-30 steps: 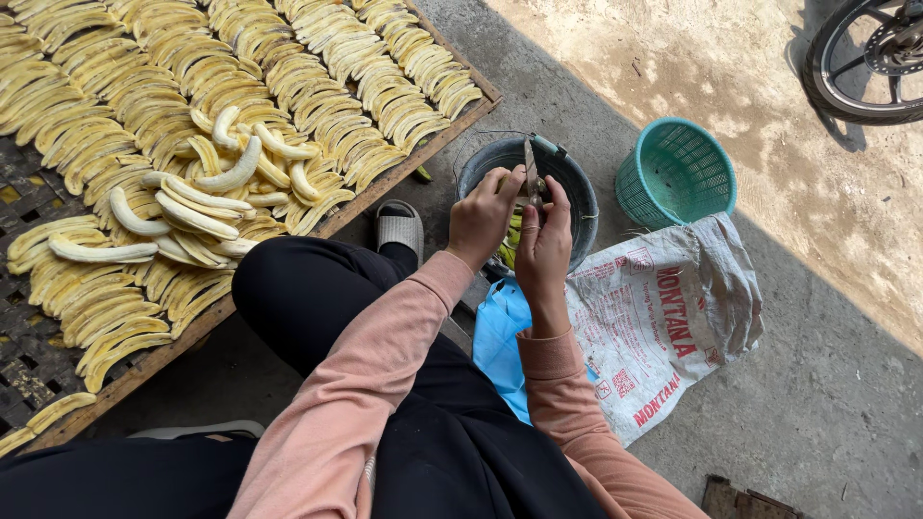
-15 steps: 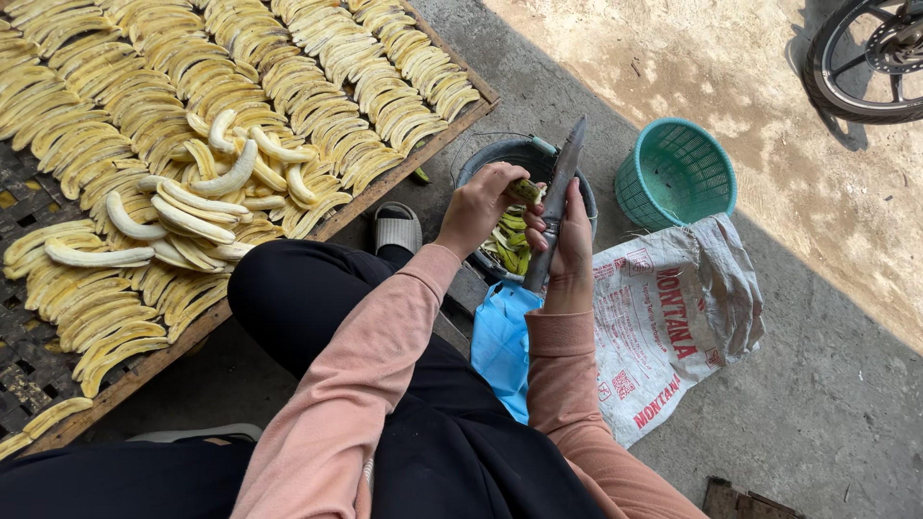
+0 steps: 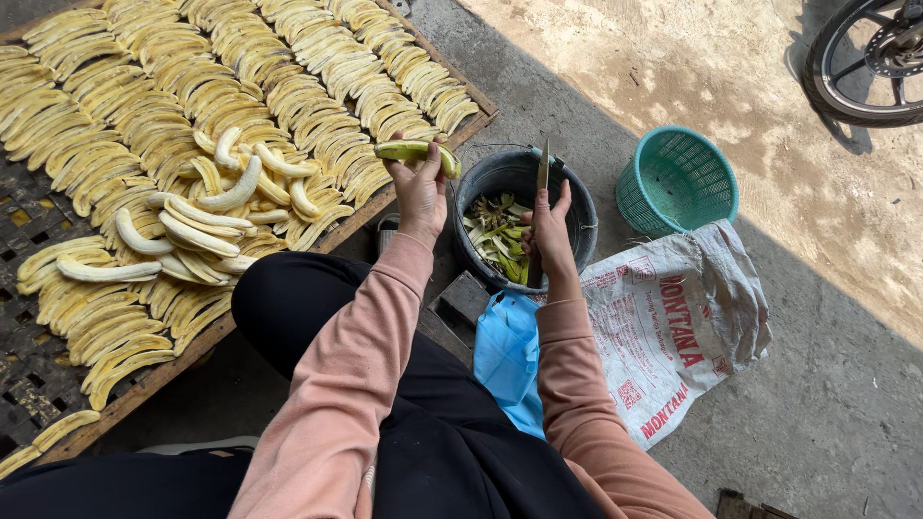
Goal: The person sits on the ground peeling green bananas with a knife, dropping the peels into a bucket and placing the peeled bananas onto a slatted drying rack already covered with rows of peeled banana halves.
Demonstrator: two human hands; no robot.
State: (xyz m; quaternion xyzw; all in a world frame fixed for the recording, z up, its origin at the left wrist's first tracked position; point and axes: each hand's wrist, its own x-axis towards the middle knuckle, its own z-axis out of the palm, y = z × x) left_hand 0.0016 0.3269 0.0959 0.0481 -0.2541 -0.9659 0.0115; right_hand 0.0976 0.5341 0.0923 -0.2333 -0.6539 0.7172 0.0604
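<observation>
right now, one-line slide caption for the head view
Left hand lifts a green banana, right hand holds a knife over a peel bucket.

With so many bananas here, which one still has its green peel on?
The banana held up in the left hand, just above the rack's edge. It is green, while the bananas spread on the rack are peeled and pale yellow.

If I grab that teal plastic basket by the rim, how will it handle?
The teal basket is probably light: its walls are open lattice and it looks empty. It likely flexes a little at the thin rim. Standing upright on its base, it seems unlikely to roll.
</observation>
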